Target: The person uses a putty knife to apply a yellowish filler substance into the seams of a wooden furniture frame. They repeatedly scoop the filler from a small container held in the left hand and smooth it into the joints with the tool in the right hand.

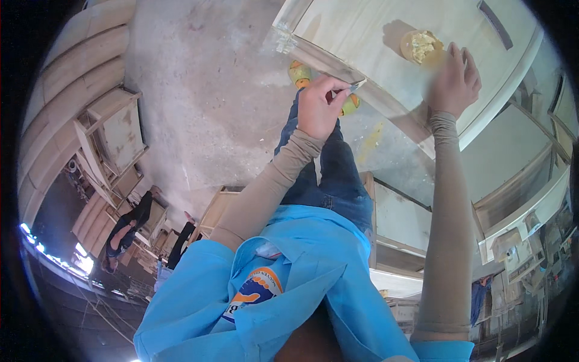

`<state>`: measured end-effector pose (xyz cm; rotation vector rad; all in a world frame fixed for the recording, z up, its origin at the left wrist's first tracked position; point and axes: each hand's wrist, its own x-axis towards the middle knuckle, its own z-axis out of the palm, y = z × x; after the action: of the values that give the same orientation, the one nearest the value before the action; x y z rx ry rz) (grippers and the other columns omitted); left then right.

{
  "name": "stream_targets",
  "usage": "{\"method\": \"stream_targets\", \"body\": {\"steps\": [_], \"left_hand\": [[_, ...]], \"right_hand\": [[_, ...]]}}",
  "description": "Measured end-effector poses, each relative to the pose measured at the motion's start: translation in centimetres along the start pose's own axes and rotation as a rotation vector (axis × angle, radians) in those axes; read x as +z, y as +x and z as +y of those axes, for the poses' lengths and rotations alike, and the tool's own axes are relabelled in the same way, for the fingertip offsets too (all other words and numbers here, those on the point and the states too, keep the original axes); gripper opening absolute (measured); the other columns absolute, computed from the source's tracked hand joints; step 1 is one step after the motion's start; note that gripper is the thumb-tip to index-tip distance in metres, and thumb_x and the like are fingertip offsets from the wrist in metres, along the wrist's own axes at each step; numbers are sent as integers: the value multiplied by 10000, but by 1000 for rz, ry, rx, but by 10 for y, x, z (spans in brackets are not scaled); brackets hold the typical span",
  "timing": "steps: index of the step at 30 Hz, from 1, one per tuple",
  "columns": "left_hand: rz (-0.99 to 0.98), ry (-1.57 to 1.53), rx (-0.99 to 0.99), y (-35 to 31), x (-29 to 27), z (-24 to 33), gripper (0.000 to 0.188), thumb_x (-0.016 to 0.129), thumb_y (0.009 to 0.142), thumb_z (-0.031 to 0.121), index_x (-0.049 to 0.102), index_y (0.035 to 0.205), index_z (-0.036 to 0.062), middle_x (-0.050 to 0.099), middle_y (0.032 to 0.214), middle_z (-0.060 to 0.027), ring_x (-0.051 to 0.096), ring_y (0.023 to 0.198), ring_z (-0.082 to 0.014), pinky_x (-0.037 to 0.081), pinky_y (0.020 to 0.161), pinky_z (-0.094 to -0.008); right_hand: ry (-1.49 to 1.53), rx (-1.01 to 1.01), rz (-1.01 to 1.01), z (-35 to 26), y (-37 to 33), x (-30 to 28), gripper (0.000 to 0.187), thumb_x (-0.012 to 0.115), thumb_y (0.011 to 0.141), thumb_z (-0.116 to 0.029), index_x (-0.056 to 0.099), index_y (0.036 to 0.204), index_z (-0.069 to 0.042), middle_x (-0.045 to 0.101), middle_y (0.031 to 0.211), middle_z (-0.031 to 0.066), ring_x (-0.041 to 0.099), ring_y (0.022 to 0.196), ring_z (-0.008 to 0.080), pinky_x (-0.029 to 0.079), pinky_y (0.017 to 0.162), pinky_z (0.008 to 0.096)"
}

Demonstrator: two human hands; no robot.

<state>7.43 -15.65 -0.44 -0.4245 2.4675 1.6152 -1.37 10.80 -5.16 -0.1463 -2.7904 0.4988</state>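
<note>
My left hand (321,107) is at the near edge of a pale wooden panel (362,36). Its thumb and fingers pinch a small, thin, flat piece (358,85) that looks like a scraper blade. Over the panel, my right hand (456,83) has curled fingers beside a small round container (415,48) heaped with yellowish paste. A blur covers the thumb side of that hand, so whatever it grips there cannot be made out. Farther back on the panel lies a dark curved strip (496,25).
More wooden furniture frames stand at the right (512,181). A small wooden cabinet (120,130) and stacked curved wooden parts (78,66) are at the left. A person in dark clothes (129,226) is farther off there. Grey concrete floor (199,78) lies between.
</note>
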Motion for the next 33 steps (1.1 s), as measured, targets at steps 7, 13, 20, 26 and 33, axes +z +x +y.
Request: {"method": "stream_targets", "body": {"steps": [7,13,20,26,33], "left_hand": [[187,13,40,19,-24,-8,90,736,876,17,744,966,17,678,862,-42,578,710,-91,477,653,-252],[92,5,41,1,2,-4,74,740,871,25,735,945,30,673,842,-50,569,672,-98,471,619,-263],[41,12,123,-10,17,-2,93,752,856,38,736,948,42,652,810,-36,542,657,-108,450,603,-267],[111,12,86,5,0,-2,96,753,853,32,728,945,32,645,806,-38,542,657,-113,450,603,-266],[-37,26,125,-10,19,1,98,748,851,10,727,945,28,649,813,-39,551,657,-102,456,609,-265]], "right_hand": [[-24,-15,-14,5,0,1,487,567,945,-240,591,1405,-398,520,1473,-32,438,1355,276,306,1147,495],[-18,-33,-6,5,1,2,490,569,943,-229,591,1406,-389,520,1473,-24,436,1359,279,306,1147,500],[-17,-45,-4,5,2,2,484,567,946,-235,595,1406,-383,525,1469,-18,453,1343,283,322,1135,496],[5,-48,1,8,2,3,486,565,938,-244,601,1402,-382,525,1470,-22,456,1338,278,318,1138,496],[-6,-42,9,5,1,4,477,560,936,-247,611,1386,-396,524,1471,-30,450,1342,273,323,1132,505]]}}
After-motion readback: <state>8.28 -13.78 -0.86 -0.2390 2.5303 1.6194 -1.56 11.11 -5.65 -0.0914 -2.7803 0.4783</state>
